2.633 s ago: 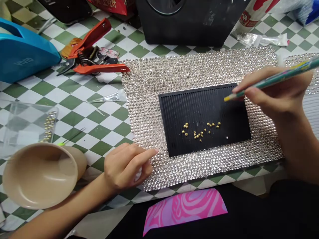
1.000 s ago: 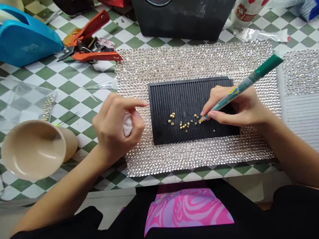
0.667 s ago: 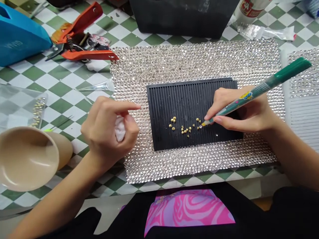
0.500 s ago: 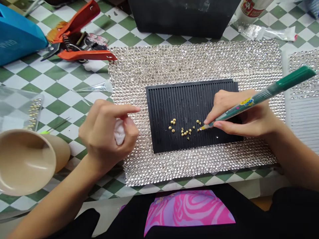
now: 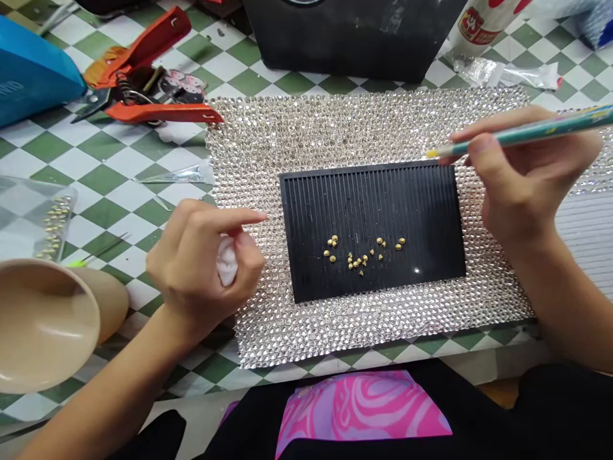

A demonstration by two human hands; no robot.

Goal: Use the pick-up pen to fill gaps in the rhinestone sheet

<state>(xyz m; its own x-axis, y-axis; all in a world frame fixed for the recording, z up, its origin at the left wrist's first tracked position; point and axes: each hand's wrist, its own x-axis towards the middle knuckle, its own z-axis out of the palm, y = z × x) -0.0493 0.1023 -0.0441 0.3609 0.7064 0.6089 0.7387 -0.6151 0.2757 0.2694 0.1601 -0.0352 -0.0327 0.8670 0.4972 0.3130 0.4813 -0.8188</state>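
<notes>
a green-and-white checkered bench (image 5: 110, 167) carries a large sheet of clear rhinestones (image 5: 368, 124), with a black ridged board (image 5: 373, 204) lying on it. small gold studs (image 5: 364, 255) sit in a loose scatter across the lower middle of the board. beyond the sheet's left edge lie orange-handled pliers (image 5: 143, 112), a tan cup (image 5: 48, 326) on its side and a clear plastic bag (image 5: 33, 223) of gold studs.

the right hand (image 5: 522, 182) pinches a slim teal pen (image 5: 527, 136) firmly between its fingers. the pen's long axis runs almost level across the view, with the yellow tip (image 5: 431, 154) pointing left, just past the board's top edge and over the rhinestones. the left hand (image 5: 201, 268) hovers over the sheet's left part, its fingers curled around a wad of white tissue (image 5: 227, 260), the index finger (image 5: 239, 217) stretched toward the board without touching it.
</notes>
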